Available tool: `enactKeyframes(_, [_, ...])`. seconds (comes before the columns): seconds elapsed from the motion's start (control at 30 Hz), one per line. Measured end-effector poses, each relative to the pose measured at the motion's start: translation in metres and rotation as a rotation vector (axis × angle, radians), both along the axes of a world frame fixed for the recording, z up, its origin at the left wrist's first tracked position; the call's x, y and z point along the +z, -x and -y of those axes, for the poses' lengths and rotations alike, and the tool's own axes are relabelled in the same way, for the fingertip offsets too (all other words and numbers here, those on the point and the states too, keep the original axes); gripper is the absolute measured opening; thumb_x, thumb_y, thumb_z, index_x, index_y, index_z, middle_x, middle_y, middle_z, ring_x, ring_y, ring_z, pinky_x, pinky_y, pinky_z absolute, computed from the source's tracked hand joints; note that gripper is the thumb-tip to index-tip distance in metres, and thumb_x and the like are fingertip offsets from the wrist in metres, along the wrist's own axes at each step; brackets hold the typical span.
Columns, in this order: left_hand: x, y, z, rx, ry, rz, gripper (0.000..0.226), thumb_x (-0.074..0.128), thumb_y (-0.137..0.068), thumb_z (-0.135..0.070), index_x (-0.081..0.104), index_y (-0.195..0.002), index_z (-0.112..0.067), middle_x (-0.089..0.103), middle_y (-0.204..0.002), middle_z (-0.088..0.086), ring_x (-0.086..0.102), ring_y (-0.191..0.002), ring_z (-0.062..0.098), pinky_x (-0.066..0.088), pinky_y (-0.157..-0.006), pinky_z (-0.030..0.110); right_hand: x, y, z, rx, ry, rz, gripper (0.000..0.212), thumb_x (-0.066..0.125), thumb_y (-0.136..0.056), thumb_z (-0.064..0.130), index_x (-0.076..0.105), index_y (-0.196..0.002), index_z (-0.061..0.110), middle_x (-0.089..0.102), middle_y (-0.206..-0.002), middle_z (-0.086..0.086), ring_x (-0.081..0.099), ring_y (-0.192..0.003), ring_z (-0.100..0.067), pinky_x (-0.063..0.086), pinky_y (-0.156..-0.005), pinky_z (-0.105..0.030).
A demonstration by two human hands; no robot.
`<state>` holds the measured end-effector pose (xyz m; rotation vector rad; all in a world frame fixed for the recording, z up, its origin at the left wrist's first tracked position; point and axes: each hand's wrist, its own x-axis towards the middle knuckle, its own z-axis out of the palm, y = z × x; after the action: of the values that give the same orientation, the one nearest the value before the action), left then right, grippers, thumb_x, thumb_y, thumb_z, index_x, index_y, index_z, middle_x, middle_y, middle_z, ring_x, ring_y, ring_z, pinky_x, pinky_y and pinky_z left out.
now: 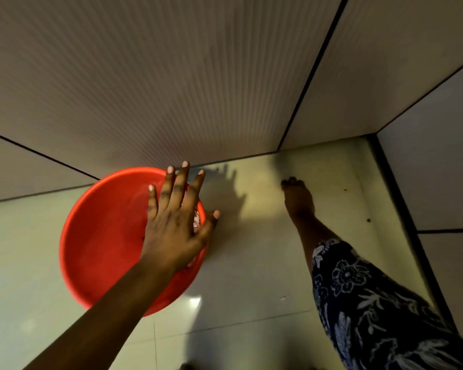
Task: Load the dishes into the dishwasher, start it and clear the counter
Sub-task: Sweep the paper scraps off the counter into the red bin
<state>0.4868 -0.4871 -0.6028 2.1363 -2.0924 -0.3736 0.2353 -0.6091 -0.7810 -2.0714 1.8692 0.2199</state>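
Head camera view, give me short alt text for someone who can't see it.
A left hand, fingers spread and open, reaches down over a red plastic basin on a pale tiled floor beside a ribbed wall panel. A bare foot and patterned trouser leg stand to the right.

A home, by the look of it: pale glossy floor tiles (251,263) across the lower frame, meeting large tiled walls (171,76) with dark joints above. A red plastic basin (96,236) sits on the floor at left; a bare foot (297,196) stands right of centre.

Spread left hand (175,222) over red basin (99,236)
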Motion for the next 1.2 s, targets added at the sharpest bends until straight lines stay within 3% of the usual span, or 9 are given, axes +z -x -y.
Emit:
enactKeyframes(0.07, [0.008, -0.001, -0.001, -0.003, -0.024, -0.01, 0.074, 0.022, -0.087, -0.067, 0.01, -0.152, -0.032, -0.002, -0.16, -0.005, -0.011, -0.146, 0.012, -0.023, -0.111, 0.032, 0.017, -0.004, -0.032, -0.021, -0.018, 0.109, 0.032, 0.048, -0.082, -0.004, 0.062, -0.11, 0.004, 0.059, -0.117, -0.016, 0.057, -0.108, -0.033, 0.046, -0.088, -0.036])
enactKeyframes(0.17, [0.03, -0.015, -0.014, 0.109, -0.049, -0.064, 0.078, 0.018, -0.084, -0.068, 0.014, -0.151, -0.028, 0.008, -0.16, -0.001, 0.0, -0.147, 0.016, -0.017, -0.112, 0.04, 0.084, -0.03, -0.076, -0.273, 0.181, 0.525, 0.015, 0.058, -0.076, 0.001, 0.069, -0.083, 0.01, 0.067, -0.088, -0.009, 0.066, -0.08, -0.029, 0.047, -0.071, -0.029])
enactKeyframes(0.27, [0.055, -0.033, -0.043, 0.306, -0.082, -0.136, 0.08, 0.022, -0.08, -0.064, 0.025, -0.149, -0.023, 0.02, -0.158, 0.006, 0.013, -0.146, 0.026, -0.004, -0.115, 0.049, 0.196, -0.08, -0.113, -0.296, 0.362, 0.944, 0.009, 0.062, -0.083, 0.004, 0.068, -0.088, 0.008, 0.065, -0.087, -0.005, 0.063, -0.075, -0.016, 0.048, -0.07, -0.02])
enactKeyframes(0.33, [0.068, -0.041, -0.066, 0.398, -0.119, -0.168, 0.079, 0.027, -0.08, -0.06, 0.032, -0.147, -0.02, 0.026, -0.155, 0.008, 0.019, -0.143, 0.03, 0.004, -0.114, 0.053, 0.245, -0.122, -0.132, -0.203, 0.296, 1.049, 0.013, 0.06, -0.084, 0.003, 0.069, -0.092, 0.009, 0.065, -0.091, -0.006, 0.063, -0.08, -0.018, 0.05, -0.073, -0.023])
enactKeyframes(0.5, [0.085, -0.048, -0.093, 0.425, -0.241, -0.141, 0.056, 0.048, -0.095, -0.038, 0.035, -0.146, -0.017, 0.03, -0.153, 0.012, 0.024, -0.142, 0.034, 0.008, -0.113, 0.062, 0.27, -0.178, -0.158, -0.021, -0.114, 0.803, 0.033, 0.049, -0.093, 0.012, 0.06, -0.124, 0.007, 0.056, -0.131, -0.013, 0.05, -0.123, -0.029, 0.036, -0.106, -0.034])
enactKeyframes(0.67, [0.07, -0.053, -0.121, 0.446, -0.284, -0.083, 0.066, 0.055, -0.091, -0.039, 0.031, -0.147, -0.014, 0.019, -0.156, 0.017, 0.015, -0.143, 0.039, 0.012, -0.111, 0.064, 0.237, -0.105, -0.208, -0.465, 0.214, 0.705, 0.027, 0.052, -0.084, 0.005, 0.066, -0.105, 0.013, 0.063, -0.106, -0.007, 0.061, -0.096, -0.022, 0.05, -0.081, -0.03])
enactKeyframes(0.8, [0.035, -0.039, -0.147, 0.394, -0.189, -0.142, 0.061, 0.039, -0.092, -0.043, 0.036, -0.145, -0.012, 0.025, -0.154, 0.017, 0.018, -0.142, 0.039, 0.02, -0.111, 0.061, 0.135, -0.014, -0.267, -0.759, -0.125, 0.429, 0.029, 0.054, -0.084, -0.001, 0.063, -0.11, 0.009, 0.062, -0.112, -0.01, 0.06, -0.105, -0.029, 0.044, -0.088, -0.032])
enactKeyframes(1.03, [0.003, -0.024, -0.16, 0.448, 0.087, -0.234, 0.054, 0.035, -0.098, -0.041, 0.033, -0.146, -0.016, 0.013, -0.159, 0.01, 0.004, -0.146, 0.03, 0.004, -0.115, 0.047, 0.022, 0.024, -0.291, -0.477, -0.148, 0.352, 0.044, 0.067, -0.083, 0.01, 0.056, -0.126, 0.012, 0.06, -0.121, -0.007, 0.06, -0.109, -0.023, 0.051, -0.088, -0.037])
enactKeyframes(1.2, [-0.003, -0.026, -0.156, 0.558, 0.196, -0.36, 0.068, 0.05, -0.094, -0.038, 0.02, -0.15, -0.016, 0.001, -0.159, 0.013, -0.004, -0.145, 0.033, 0.002, -0.115, 0.034, -0.003, 0.021, -0.274, -0.341, 0.041, 0.313, 0.023, 0.073, -0.077, 0.007, 0.067, -0.1, 0.01, 0.067, -0.104, -0.006, 0.066, -0.088, -0.026, 0.053, -0.07, -0.031])
